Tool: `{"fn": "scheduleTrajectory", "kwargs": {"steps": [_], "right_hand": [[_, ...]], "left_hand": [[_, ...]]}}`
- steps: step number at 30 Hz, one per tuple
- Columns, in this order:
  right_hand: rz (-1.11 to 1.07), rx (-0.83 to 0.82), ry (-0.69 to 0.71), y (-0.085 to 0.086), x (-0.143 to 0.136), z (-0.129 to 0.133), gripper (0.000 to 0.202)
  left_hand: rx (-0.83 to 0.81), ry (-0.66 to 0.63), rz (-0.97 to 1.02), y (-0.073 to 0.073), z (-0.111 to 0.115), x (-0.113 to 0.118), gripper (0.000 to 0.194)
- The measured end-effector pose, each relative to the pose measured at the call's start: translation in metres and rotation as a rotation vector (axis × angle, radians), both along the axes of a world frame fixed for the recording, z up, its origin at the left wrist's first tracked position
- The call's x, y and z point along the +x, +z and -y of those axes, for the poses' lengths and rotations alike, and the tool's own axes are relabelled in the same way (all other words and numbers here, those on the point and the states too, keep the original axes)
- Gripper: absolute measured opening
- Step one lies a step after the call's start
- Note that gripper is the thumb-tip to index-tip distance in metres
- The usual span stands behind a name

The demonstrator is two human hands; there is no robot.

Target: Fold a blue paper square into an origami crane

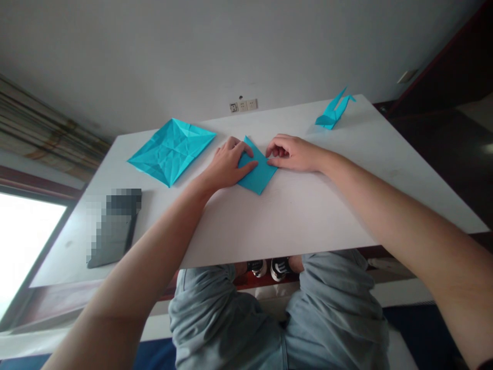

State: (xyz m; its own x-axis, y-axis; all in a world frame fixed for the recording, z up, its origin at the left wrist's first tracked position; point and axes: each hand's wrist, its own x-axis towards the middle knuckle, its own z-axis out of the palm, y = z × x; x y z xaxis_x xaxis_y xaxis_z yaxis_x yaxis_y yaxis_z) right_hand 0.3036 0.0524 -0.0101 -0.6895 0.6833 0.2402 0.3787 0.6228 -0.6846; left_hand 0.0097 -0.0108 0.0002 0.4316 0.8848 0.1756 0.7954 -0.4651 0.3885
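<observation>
A folded piece of turquoise origami paper (259,176) lies on the white table in front of me, one corner pointing toward me. My left hand (233,162) rests on its left side, thumb and forefinger apart and pressing it down. At its right corner my right hand (288,153) pinches the edge between thumb and forefinger, the other fingers curled in. To the left lies an unfolded, creased turquoise sheet (171,149). A finished paper crane (333,112) stands at the back right, its wings and neck raised.
A dark flat device (115,231), partly blurred out, lies at the table's left. The white table (292,216) meets a wall with power sockets (243,106) behind it. My legs are below its front edge. A window and curtain (42,128) are on the left.
</observation>
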Motion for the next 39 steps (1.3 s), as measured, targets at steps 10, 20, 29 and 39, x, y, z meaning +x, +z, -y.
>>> {"fn": "scheduleTrajectory", "kwargs": {"steps": [10, 20, 29, 39], "right_hand": [[-0.018, -0.003, 0.009, -0.0006, -0.0003, -0.0010, 0.024], [-0.007, -0.004, -0.001, -0.0013, -0.0004, -0.0008, 0.025], [0.014, -0.012, -0.008, 0.0012, -0.0010, 0.0006, 0.024], [0.021, 0.012, -0.010, 0.0003, -0.0017, 0.0008, 0.023]], "left_hand": [[0.014, 0.003, -0.012, -0.0028, -0.0033, -0.0009, 0.036], [-0.001, 0.032, -0.019, -0.0013, -0.0011, 0.0001, 0.038], [0.003, 0.020, -0.012, -0.0006, 0.0006, 0.0022, 0.038], [-0.014, 0.042, -0.032, 0.0006, 0.0012, 0.0033, 0.036]]}}
